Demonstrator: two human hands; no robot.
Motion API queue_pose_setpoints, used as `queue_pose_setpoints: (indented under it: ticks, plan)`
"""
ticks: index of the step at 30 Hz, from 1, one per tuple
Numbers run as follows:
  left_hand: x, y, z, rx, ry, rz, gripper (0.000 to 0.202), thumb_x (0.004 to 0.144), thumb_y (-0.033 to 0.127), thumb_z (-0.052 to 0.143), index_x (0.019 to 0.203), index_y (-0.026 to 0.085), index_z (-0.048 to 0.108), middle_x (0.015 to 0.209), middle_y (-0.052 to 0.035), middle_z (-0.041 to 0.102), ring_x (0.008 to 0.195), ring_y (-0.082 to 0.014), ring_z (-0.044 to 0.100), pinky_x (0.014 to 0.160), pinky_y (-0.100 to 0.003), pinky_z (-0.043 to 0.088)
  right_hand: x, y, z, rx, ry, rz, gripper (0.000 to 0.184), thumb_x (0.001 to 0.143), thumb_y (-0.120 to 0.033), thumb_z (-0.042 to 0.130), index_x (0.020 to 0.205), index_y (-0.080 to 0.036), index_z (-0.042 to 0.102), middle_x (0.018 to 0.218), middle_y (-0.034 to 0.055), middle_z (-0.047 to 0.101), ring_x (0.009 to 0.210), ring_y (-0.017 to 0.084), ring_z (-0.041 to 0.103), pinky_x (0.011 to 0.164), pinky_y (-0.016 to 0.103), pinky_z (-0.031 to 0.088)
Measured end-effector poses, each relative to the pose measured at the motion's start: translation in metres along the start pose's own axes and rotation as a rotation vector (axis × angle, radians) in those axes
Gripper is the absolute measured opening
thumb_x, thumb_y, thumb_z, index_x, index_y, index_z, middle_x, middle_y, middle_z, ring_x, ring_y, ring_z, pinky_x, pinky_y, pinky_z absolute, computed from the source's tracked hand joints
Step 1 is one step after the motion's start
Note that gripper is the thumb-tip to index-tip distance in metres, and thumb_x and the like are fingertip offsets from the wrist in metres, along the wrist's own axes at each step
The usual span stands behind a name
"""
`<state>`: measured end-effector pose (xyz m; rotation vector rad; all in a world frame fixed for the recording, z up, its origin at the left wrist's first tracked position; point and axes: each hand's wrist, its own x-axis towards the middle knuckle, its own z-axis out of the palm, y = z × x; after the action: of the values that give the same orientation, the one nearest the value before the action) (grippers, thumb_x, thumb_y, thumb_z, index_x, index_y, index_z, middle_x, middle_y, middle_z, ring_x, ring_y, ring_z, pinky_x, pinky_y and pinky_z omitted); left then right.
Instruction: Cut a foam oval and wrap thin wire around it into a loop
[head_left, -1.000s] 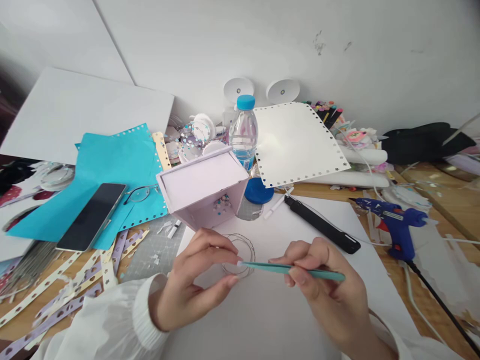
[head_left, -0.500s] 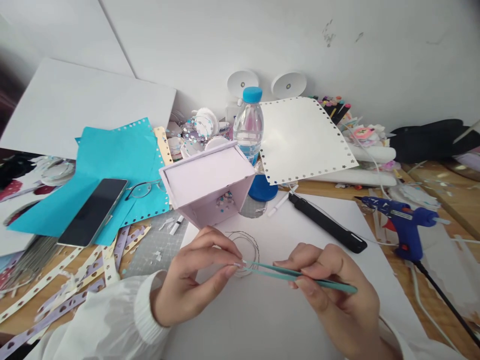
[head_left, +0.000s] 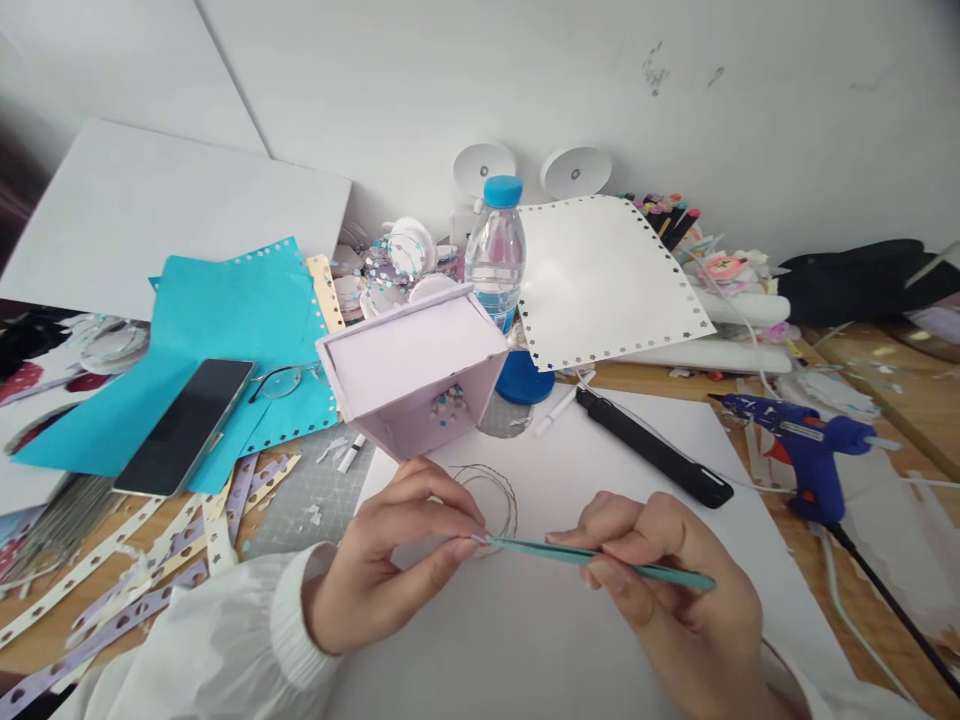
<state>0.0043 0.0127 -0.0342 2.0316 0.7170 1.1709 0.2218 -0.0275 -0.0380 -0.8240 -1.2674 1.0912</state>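
My right hand point(head_left: 652, 570) grips a pair of teal tweezers point(head_left: 637, 568) between thumb and fingers, and their two arms are pressed together. The tweezers' tips meet the fingertips of my left hand point(head_left: 409, 550), at a tiny pale purple piece point(head_left: 478, 540) pinched between thumb and forefinger. It is too small to name. Just behind these fingertips shows a loose coil of thin wire point(head_left: 514, 500) over the white sheet point(head_left: 570, 650); I cannot tell whether the fingers touch it. Beyond my left hand a lilac box point(head_left: 420, 350) lies with its opening towards me, small beads point(head_left: 450, 402) inside.
A water bottle point(head_left: 496, 250) stands behind the box. To the right lie a black bar-shaped device point(head_left: 656, 445) and a blue glue gun point(head_left: 814, 450) with its cord. On the left are a phone point(head_left: 184, 428), glasses point(head_left: 281, 381), blue paper point(head_left: 232, 310) and punched paper strips point(head_left: 142, 600).
The tweezers' arms were apart and have closed together, their tips now at the left fingertips. Both hands stay in nearly the same place.
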Motion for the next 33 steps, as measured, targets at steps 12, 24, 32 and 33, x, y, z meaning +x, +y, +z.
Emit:
queue_pose_setpoints:
  ticks: [12, 24, 32, 33]
  plan:
    - [0.003, 0.025, -0.001, -0.027, 0.030, -0.031, 0.016, 0.085, 0.006, 0.058, 0.091, 0.015, 0.069, 0.079, -0.0070, 0.068, 0.075, -0.0162, 0.065, 0.066, -0.027, 0.054, -0.007, -0.022, -0.008, -0.063, -0.007, -0.109, 0.006, 0.094, -0.021, 0.058, 0.090, -0.027, 0.057, 0.088, 0.0031, 0.069, 0.076, 0.016, 0.064, 0.071, 0.031, 0.058]
    - [-0.006, 0.059, 0.010, -0.085, -0.055, -0.081, 0.015, 0.083, 0.004, 0.059, 0.088, 0.011, 0.071, 0.078, -0.0087, 0.066, 0.072, -0.0143, 0.062, 0.064, -0.023, 0.052, -0.042, -0.037, -0.005, -0.118, -0.023, -0.126, 0.012, 0.091, -0.012, 0.058, 0.087, -0.024, 0.056, 0.085, 0.0034, 0.069, 0.078, 0.018, 0.069, 0.065, 0.029, 0.060]
    - [-0.030, 0.048, 0.003, 0.124, -0.270, -0.165, 0.017, 0.084, 0.006, 0.054, 0.094, 0.016, 0.065, 0.081, -0.0053, 0.064, 0.073, -0.0133, 0.060, 0.066, -0.023, 0.051, -0.042, -0.044, -0.018, -0.287, 0.133, -0.273, 0.011, 0.089, -0.012, 0.062, 0.086, -0.021, 0.058, 0.084, 0.0036, 0.070, 0.074, 0.019, 0.067, 0.060, 0.031, 0.059]
    - [-0.034, 0.044, 0.001, 0.175, -0.332, -0.185, 0.018, 0.084, 0.007, 0.054, 0.096, 0.016, 0.064, 0.085, -0.0062, 0.065, 0.076, -0.0145, 0.061, 0.068, -0.024, 0.052, -0.043, -0.044, -0.018, -0.307, 0.183, -0.279, 0.011, 0.088, -0.012, 0.063, 0.086, -0.021, 0.058, 0.082, 0.0033, 0.069, 0.074, 0.020, 0.068, 0.060, 0.032, 0.059]
